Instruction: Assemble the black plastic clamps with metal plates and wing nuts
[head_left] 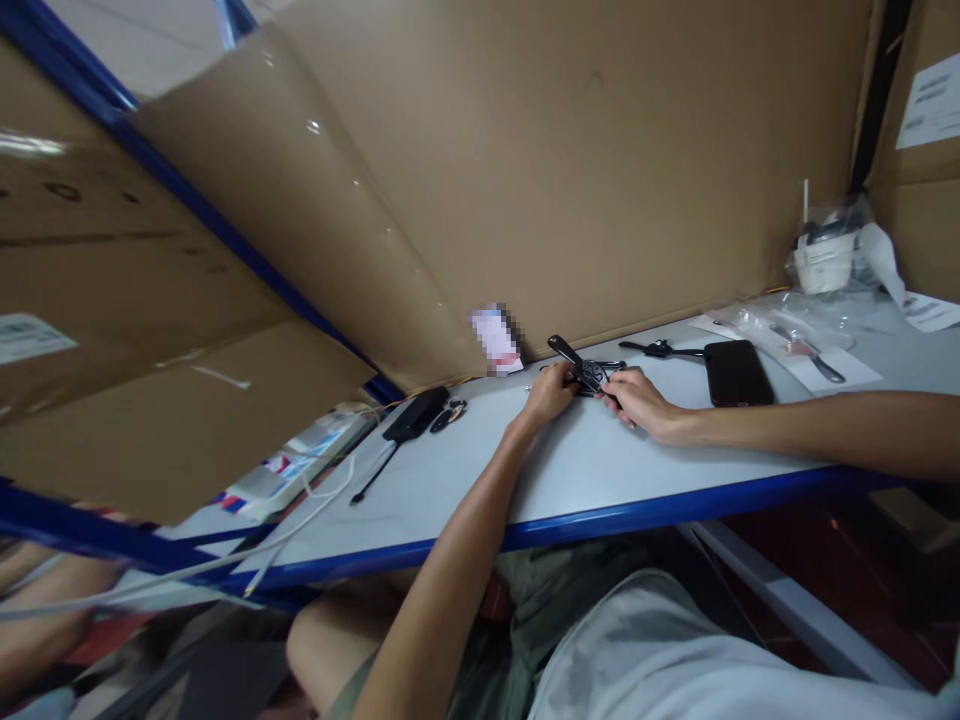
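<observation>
Holding a black tool over the surface, the two hands work close together, just short of the cardboard panel behind. The tool's long axis runs on a slant: its rounded handle end points up and leftward, away from the person and toward the panel, while the other end runs down rightward into the right hand. That hand is closed on the near right end, thumb and fingers together. The left hand has its fingers bent against the left side of the tool, below the handle end; whether it grips or only steadies, I cannot tell. Dark, thin parts lie around the tool's middle, too small and tangled to make out.

Just right of the hands, a slim black item lies with its long axis roughly left to right, its right end reaching a dark flat slab. Farther right, a dark-handled utensil rests by clear plastic on a white sheet, its handle pointing toward the near right. Well to the left, a black paddle-shaped item points its thin end toward the person, beside small dark objects.
</observation>
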